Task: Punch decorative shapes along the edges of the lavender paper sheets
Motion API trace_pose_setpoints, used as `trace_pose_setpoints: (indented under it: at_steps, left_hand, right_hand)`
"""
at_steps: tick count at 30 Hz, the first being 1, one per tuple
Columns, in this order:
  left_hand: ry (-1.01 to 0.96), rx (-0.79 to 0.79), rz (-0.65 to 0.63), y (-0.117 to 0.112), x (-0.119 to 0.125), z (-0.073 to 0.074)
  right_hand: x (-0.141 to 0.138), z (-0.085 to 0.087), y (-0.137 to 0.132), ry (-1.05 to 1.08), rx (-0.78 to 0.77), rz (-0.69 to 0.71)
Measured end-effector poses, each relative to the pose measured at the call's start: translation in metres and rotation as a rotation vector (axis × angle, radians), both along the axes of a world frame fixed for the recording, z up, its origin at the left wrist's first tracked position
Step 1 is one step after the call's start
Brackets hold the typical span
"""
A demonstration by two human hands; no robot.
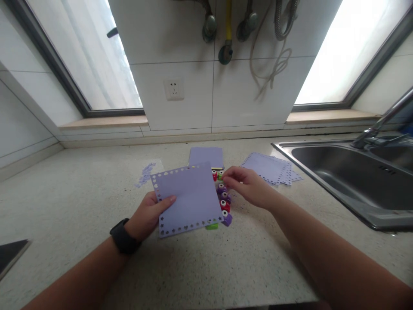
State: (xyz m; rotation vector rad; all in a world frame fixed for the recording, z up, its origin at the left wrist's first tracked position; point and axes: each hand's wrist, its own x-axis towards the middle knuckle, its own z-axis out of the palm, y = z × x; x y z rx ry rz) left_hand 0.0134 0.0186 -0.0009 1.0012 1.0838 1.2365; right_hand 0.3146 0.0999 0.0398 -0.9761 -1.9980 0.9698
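Observation:
My left hand (pixel 149 215) grips a lilac sheet of paper (pixel 190 193) by its left side, thumb on top. Small shaped holes run along its left and bottom edges and part of the top one. Several craft paper punches with eye-like round buttons, such as a red punch (pixel 225 206) and a purple punch (pixel 227 218), lie partly under or just right of the sheet. My right hand (pixel 247 183) is at the sheet's right, fingers curled together beside a green punch (pixel 220 176). Whether they hold anything is hidden.
Behind the sheet lies a stack of plain lilac paper (pixel 205 156). Hole-edged sheets (pixel 269 167) are fanned out at right, before the steel sink (pixel 338 181). Small lilac cut-outs (pixel 146 174) sit in a heap at left. A dark panel (pixel 11 256) shows on the counter's left.

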Motion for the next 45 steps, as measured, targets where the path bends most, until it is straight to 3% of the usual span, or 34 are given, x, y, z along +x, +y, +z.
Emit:
trace_pose_setpoints:
  at_steps: [4, 7, 20, 23, 29, 33, 37, 45]
  left_hand:
    - [-0.026, 0.007, 0.072, 0.003, 0.000, 0.003]
    - [-0.038, 0.002, 0.086, 0.003, 0.002, 0.003]
    - [-0.065, -0.005, 0.048, 0.001, -0.002, -0.004]
    - [-0.058, -0.003, 0.043, 0.002, -0.002, -0.005]
    - [-0.037, -0.002, 0.035, 0.002, -0.003, -0.006]
    - [-0.024, -0.007, 0.018, 0.001, -0.003, -0.005]
    - [-0.012, -0.012, -0.008, -0.001, -0.003, -0.005]
    - [0.002, -0.022, -0.047, -0.005, -0.002, -0.001]
  right_hand:
    - [0.009, 0.011, -0.003, -0.360, 0.140, 0.241]
    - [0.010, 0.014, -0.007, -0.488, 0.184, 0.314]
    - [0.011, 0.010, -0.007, -0.684, 0.304, 0.279]
    - [0.014, 0.018, -0.008, -0.596, 0.261, 0.266]
    - [0.026, 0.031, -0.001, -0.295, -0.015, 0.178]
    - [0.021, 0.019, 0.004, 0.194, -0.177, 0.199]
    - [0.007, 0.004, 0.002, 0.540, -0.300, 0.242]
    - [-0.009, -0.002, -0.002, 0.805, -0.459, 0.168]
